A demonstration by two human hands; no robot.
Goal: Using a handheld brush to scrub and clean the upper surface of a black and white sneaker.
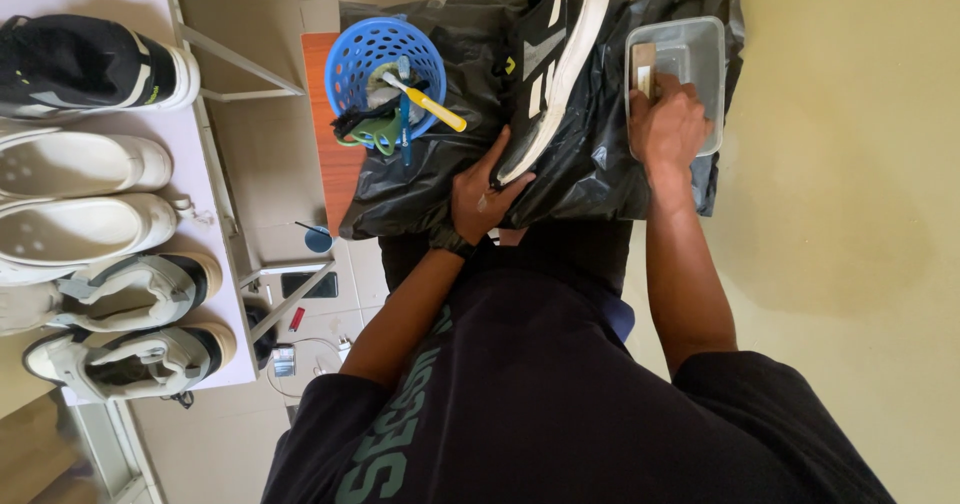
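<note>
Black mesh and white rubber under the left hand [482, 196]: fingers curled round the heel of a black sneaker [548, 69] with a white sole, gripping it, toe pointing away over crinkled black plastic sheeting [590, 154] spread across the worktop. Right hand [668, 124] just beside the shoe, closed over a wooden-backed brush [643, 68], dipping into a clear rectangular plastic tub [700, 54] at the sheet's far corner. Round blue perforated basket [378, 56] on the sneaker's other side, holding a yellow-handled toothbrush [430, 104] and green scissors [372, 134]. Farther left, well apart, on a pale table [215, 294]: another black sneaker [90, 64], two smooth white clogs [80, 194], two grey-and-cream high-tops [130, 324].
</note>
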